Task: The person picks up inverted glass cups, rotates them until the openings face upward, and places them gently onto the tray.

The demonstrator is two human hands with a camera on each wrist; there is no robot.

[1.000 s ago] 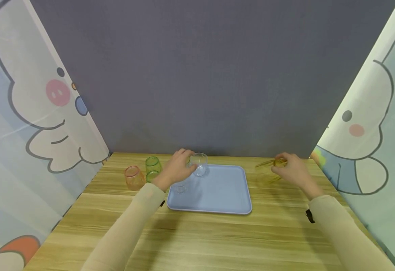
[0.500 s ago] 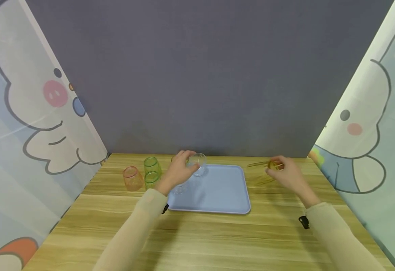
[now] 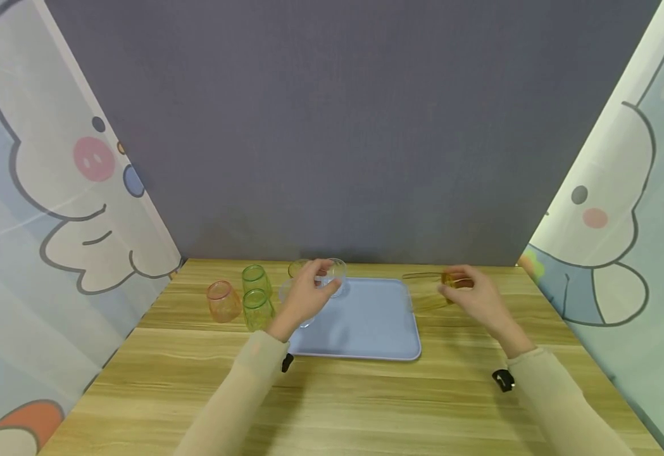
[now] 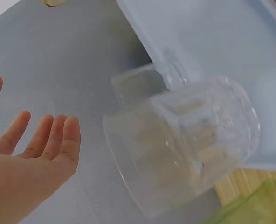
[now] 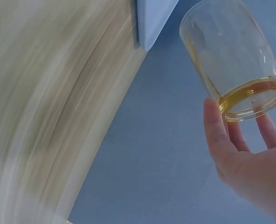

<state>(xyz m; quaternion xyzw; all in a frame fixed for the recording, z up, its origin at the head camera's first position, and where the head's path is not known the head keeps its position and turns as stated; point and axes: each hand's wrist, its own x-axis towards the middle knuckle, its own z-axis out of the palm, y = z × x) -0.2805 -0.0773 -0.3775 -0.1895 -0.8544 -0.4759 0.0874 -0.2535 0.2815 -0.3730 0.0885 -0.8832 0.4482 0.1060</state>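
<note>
Head view high, forward-down; wrist views close; tray [image 3: 377,326] shared.

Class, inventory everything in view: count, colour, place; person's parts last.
Table: 1, tan, foreground
Tray: 1, blue, centre
Clear glasses: 2, colourless, on tray's left
Green glasses: 2, green, left of tray
Pink glass: 1, pink, leftmost
Amber glass: 1, amber, rightmost
Partly hidden glass: 1, unclear, beyond tray
Backdrop: 1, grey, behind table
Curtains: 2, pale, both sides
Straps: 2, black, wrists
Sleeves: 2, cream, forearms
Left hand: 1, bare, near clear glasses
Right hand: 1, bare, gripping amber glass

right hand [image 3: 480,301] | yellow glass [image 3: 428,292] | moved leftward, nearer tray [image 3: 373,324]
</note>
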